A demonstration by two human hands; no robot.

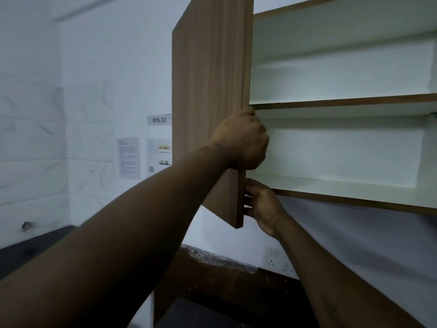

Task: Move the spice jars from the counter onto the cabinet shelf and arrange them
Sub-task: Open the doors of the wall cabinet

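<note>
A wall cabinet (343, 104) stands open with its wood-grain door (208, 95) swung out to the left. My left hand (243, 142) is wrapped around the door's free edge at mid height. My right hand (261, 204) grips the same edge lower down, near the door's bottom corner, fingers curled onto it. Inside are two white shelves: an upper shelf (331, 97) and a lower shelf (331, 185), both bare. No spice jars are in view.
A dark counter (212, 280) runs below the cabinet. A wall socket (274, 259) sits on the white wall under the cabinet. Papers (128, 157) and a "WS 02" label (159, 120) hang on the tiled wall at left.
</note>
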